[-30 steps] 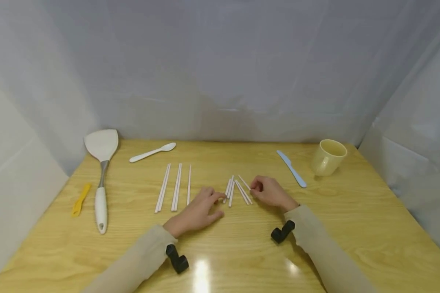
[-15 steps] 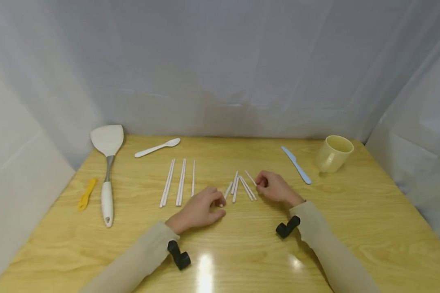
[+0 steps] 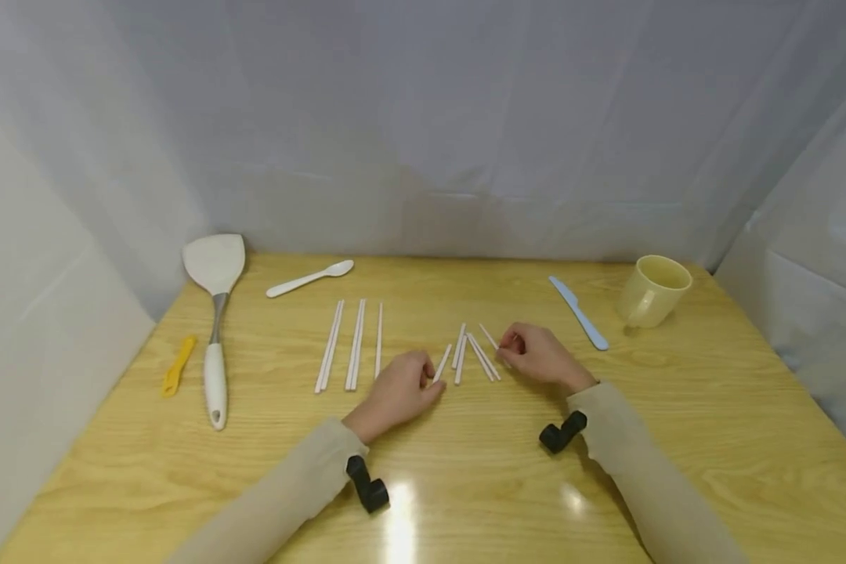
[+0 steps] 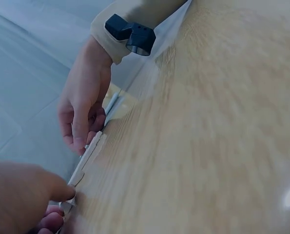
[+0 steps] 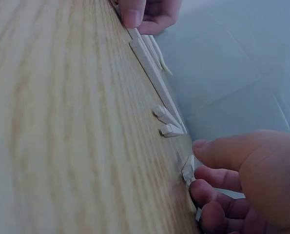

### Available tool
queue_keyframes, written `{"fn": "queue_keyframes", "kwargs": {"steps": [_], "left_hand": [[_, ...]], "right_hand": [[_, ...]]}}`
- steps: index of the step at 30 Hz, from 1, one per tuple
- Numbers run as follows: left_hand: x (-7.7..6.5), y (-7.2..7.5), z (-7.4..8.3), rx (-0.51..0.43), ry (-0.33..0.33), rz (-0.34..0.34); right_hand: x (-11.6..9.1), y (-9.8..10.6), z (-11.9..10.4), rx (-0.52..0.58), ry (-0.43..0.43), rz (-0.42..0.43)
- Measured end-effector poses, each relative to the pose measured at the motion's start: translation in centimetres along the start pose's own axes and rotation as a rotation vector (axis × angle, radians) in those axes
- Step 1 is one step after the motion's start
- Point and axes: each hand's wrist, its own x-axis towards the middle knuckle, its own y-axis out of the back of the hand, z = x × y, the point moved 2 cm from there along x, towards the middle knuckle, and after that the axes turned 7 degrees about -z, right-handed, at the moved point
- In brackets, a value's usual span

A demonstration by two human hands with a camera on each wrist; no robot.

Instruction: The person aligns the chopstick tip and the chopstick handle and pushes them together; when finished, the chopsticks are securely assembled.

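In the head view, several white chopsticks lie fanned at the table's middle. My left hand (image 3: 397, 393) pinches the near end of the leftmost one (image 3: 442, 362) between thumb and fingers. At the fan's other side my right hand (image 3: 541, 357), fingers curled, holds the near end of the rightmost chopstick (image 3: 489, 337). Between the hands, two chopsticks (image 3: 460, 356) overlap and another pair (image 3: 482, 358) slants to the right. In the right wrist view, the thumb and fingers stand about a chopstick end (image 5: 188, 168); the fingers partly hide it.
Left of my left hand stand two chopstick pairs (image 3: 329, 346) in a row with a single chopstick (image 3: 378, 338). Further left lie a white spatula (image 3: 215, 376), a yellow tool (image 3: 179, 366) and a white spoon (image 3: 312, 279). A blue knife (image 3: 580, 315) and a yellow mug (image 3: 652, 294) are at right.
My left thumb and fingers have closed about the leftmost chopstick, which now lies apart from its neighbours. The rightmost chopstick has shifted slightly right with my right hand. The whole view has drifted.
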Motion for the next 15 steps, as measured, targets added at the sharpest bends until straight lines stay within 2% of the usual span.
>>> {"fn": "queue_keyframes", "kwargs": {"steps": [5, 11, 15], "left_hand": [[0.1, -0.05, 0.25, 0.007, 0.027, 0.029], [0.02, -0.45, 0.21, -0.051, 0.055, 0.058], [-0.02, -0.58, 0.11, -0.085, 0.05, 0.112]], "right_hand": [[0.07, -0.09, -0.26, -0.064, -0.047, -0.011], [-0.09, -0.16, -0.57, -0.112, -0.116, 0.026], [-0.03, -0.15, -0.77, -0.145, -0.111, 0.081]]}}
